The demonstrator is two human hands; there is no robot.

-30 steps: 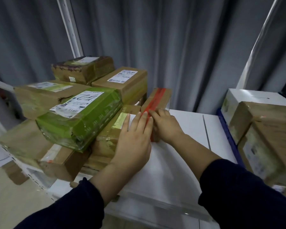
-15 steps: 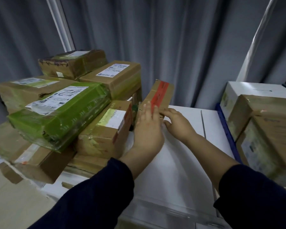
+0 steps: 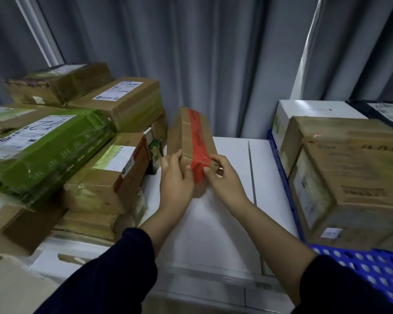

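Note:
A small brown cardboard box with a red tape stripe (image 3: 192, 137) sits tilted in the middle of the view, over the white surface (image 3: 213, 223). My left hand (image 3: 175, 182) grips its near left corner, thumb on the front face. My right hand (image 3: 222, 180) pinches its near right corner at the edge of the red tape. Both arms wear dark sleeves.
A pile of parcels fills the left: a green-wrapped one (image 3: 48, 146), a labelled brown box (image 3: 109, 168) and several stacked behind. On the right, brown cartons (image 3: 349, 177) and a white box (image 3: 313, 112) stand on a blue perforated crate (image 3: 372, 266). Grey curtain behind.
My hands lay flat against the red-taped box beside the pile; now both hold its near end, and the box has come away from the pile toward me and tilted.

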